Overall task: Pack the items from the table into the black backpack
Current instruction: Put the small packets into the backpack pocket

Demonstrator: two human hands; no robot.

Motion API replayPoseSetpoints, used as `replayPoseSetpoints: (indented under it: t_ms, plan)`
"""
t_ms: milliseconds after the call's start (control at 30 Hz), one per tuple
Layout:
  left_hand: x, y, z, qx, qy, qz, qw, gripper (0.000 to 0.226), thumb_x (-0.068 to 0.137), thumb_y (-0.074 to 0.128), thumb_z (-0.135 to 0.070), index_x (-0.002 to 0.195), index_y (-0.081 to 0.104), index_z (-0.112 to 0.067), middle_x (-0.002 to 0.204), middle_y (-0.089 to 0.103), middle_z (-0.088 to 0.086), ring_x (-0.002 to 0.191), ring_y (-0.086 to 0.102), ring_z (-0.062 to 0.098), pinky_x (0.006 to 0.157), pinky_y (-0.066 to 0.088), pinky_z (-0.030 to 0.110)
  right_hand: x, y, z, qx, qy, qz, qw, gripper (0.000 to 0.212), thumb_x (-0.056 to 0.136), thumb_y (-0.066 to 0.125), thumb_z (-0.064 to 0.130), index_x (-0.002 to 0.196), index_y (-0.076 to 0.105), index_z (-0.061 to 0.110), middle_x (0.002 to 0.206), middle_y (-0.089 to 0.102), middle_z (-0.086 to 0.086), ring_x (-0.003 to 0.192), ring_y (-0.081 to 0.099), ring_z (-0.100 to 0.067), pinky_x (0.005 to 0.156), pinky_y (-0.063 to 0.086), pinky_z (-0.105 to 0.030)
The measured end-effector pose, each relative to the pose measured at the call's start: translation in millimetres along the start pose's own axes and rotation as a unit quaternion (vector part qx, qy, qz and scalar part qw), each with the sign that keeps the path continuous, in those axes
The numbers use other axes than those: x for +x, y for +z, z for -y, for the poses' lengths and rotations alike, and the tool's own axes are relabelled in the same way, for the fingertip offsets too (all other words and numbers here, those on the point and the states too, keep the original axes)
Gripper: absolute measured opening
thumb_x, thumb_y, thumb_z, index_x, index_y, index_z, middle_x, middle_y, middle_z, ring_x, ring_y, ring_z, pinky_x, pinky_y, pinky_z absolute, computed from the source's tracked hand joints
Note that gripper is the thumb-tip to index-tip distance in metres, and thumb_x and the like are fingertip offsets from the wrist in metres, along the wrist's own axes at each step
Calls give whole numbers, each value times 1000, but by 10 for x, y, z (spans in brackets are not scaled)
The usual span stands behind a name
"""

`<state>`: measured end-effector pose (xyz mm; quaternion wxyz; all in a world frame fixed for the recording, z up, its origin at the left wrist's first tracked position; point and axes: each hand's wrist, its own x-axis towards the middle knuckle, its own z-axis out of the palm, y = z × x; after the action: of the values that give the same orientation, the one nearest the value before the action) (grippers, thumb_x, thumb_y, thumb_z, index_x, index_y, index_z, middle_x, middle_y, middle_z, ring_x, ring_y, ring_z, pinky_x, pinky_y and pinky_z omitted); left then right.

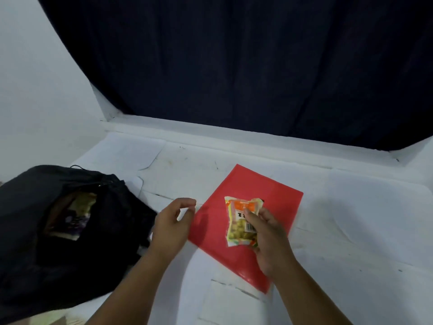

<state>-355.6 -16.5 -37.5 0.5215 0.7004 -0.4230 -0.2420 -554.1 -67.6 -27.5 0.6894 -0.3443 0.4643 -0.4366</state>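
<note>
Your right hand [269,233] pinched the crinkly yellow snack packet [241,221] above the flat red folder [276,191], your left hand [172,222] loosely curled, holding nothing, beside the black backpack [28,231]

1 black backpack [42,231], 1 red folder [276,207], 1 snack pkt [241,221], 2 hands.

A plain indoor room: white table [351,219], bare white wall [35,78], dark curtain [234,66] behind.

White table [339,219] — red folder [276,202], black backpack [28,242] on it.
</note>
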Motion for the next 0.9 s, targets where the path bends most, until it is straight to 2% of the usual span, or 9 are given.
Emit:
replayPoseSetpoints:
  t_ms: [100, 200, 300, 367, 433, 533, 667, 733, 900]
  plan:
    - [62, -616, 34, 78, 103, -62, 990, 16, 90, 70, -13, 95, 71, -27, 92, 68, -16, 87, 61, 0, 88, 49, 27, -4, 473, -159, 0, -5, 8, 1000, 10, 89, 70, 13, 99, 72, 12, 94, 74, -16, 75, 70, -23, 67, 57, -34]
    - [169, -1304, 139, 233, 226, -153, 933, 25, 78, 73, -17, 103, 71, -16, 110, 64, -4, 120, 52, 22, 110, 33, 29, -24, 995, -317, -28, -2, 57, 998, 17, 92, 68, 17, 108, 69, 12, 96, 76, -13, 79, 71, -29, 68, 57, -37]
    - [266, -1868, 263, 346, 83, -184, 916, 59, 69, 87, -25, 124, 64, -22, 130, 54, 5, 132, 37, 36, 105, 35, 53, -41, 1481, -458, -56, -8, 105, 993, 26, 91, 69, 10, 115, 63, 18, 97, 77, -1, 84, 74, -23, 67, 56, -35]
    - [321, -2202, 351, 376, -12, -166, 911, 66, 71, 87, -30, 130, 57, -27, 132, 52, 3, 130, 38, 34, 97, 39, 55, -78, 1791, -562, -76, 2, 143, 987, 36, 89, 68, 1, 118, 57, 18, 101, 77, 0, 92, 74, -24, 76, 59, -40]
    - [386, -2509, 435, 337, -13, -161, 927, 44, 78, 82, -28, 117, 63, -26, 115, 62, -1, 114, 55, 28, 86, 45, 41, -121, 2070, -663, -109, 5, 179, 978, 40, 87, 69, 0, 121, 55, 16, 107, 76, -3, 96, 74, -25, 86, 59, -44]
    - [437, -2824, 485, 285, 23, -157, 945, 11, 82, 79, -29, 80, 69, -26, 78, 67, -10, 77, 66, 13, 66, 47, 27, -167, 2432, -782, -158, -11, 215, 964, 34, 86, 73, 3, 115, 64, 19, 106, 76, -1, 94, 74, -21, 84, 60, -41]
    - [491, -3044, 447, 213, 22, -133, 968, 22, 85, 78, -30, 66, 69, -24, 62, 65, -5, 61, 61, 6, 55, 41, 10, -181, 2867, -937, -235, -30, 214, 948, 29, 85, 77, 13, 109, 68, 26, 99, 75, -4, 87, 74, -15, 75, 62, -34]
    - [527, -3105, 410, 179, 24, -115, 977, 23, 85, 80, -27, 65, 70, -21, 60, 64, -4, 56, 58, 5, 55, 40, 10, -161, 3053, -1008, -270, -17, 202, 941, 23, 84, 78, 16, 104, 68, 22, 92, 75, -6, 78, 74, -13, 65, 59, -28]
    - [565, -3157, 344, 129, 16, -76, 989, 24, 82, 81, -24, 63, 69, -15, 56, 60, -1, 51, 49, 4, 52, 40, 14, -48, 3396, -1136, -291, -41, 125, 948, 19, 81, 81, 22, 94, 69, 15, 84, 76, -3, 72, 72, -11, 66, 57, -25]
